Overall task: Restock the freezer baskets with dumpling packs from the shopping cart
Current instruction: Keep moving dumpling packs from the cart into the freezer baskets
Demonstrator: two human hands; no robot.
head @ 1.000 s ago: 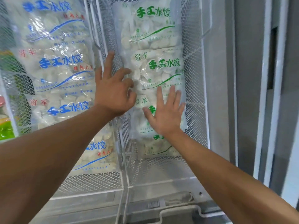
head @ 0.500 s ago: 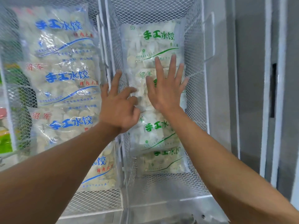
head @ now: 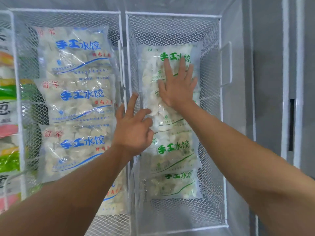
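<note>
Several green-lettered dumpling packs [head: 172, 150] overlap in a row inside the right white mesh basket [head: 211, 53]. My right hand [head: 177, 86] lies flat with straight fingers on the farthest green pack [head: 150, 65]. My left hand [head: 133, 126] is at the basket's left wall; its index points up along the wire and the other fingers curl against the edge of a middle pack. The left mesh basket [head: 23, 48] holds several blue-lettered dumpling packs [head: 76, 99], also overlapping.
Colourful packets [head: 8, 92] fill a third section at the far left. A grey freezer wall and white frame [head: 286, 82] run down the right side. Bare mesh floor [head: 179, 213] shows at the near end of the right basket.
My right hand slid farther up the row of green packs to the top one. My left hand stayed near the divider. The view shifted, showing both baskets' far rims.
</note>
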